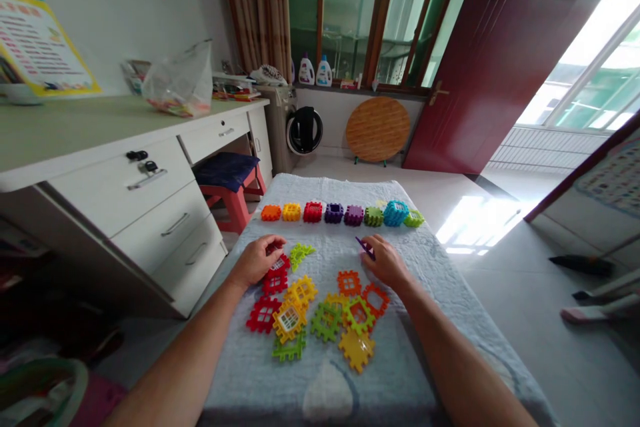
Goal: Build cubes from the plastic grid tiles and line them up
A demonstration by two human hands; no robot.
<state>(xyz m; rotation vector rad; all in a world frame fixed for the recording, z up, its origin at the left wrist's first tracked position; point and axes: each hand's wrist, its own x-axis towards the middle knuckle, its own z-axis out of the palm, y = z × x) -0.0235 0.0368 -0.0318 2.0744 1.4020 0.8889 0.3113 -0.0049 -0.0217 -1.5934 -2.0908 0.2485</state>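
My right hand (384, 260) pinches a thin purple interlocking tile (365, 248), seen nearly edge-on, above the right side of the cloth. On the left, my left hand (259, 259) has its fingers curled beside a red window tile (281, 264); whether they grip anything is hidden. A light green notched piece (301, 255) lies just right of it. Between my forearms are several loose tiles: red (263, 314), yellow (289, 320), green (327, 321) and orange (375, 300). Some of these overlap.
Along the table's far side runs a row of coloured tile stacks, including a red stack (313, 211) and a blue one (396, 213). A pale blue cloth (325, 380) covers the table. A white desk (150, 193) and a stool (230, 177) stand left.
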